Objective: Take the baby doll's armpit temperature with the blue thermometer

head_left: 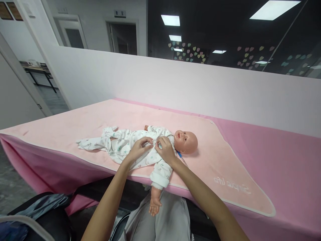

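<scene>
A baby doll [187, 142] lies on its back on a pink mat [215, 160], its bald head to the right. It wears a white patterned romper [120, 144], with the legs spread out to the left. At the chest, my left hand [140, 147] pinches the romper's front. My right hand [165, 149] grips the cloth just beside it, nearer the doll's neck. Whether a fastener sits between the fingertips is too small to tell. One doll arm [155, 201] hangs over the table's near edge, its sleeve cuff folded back.
Something blue and narrow [179, 154] lies by the doll's neck. A pink cloth [283, 160] covers the table under the mat. Behind stands a low white wall [175, 80] with glass above. At lower left is a dark chair [42, 217] with fabric on it.
</scene>
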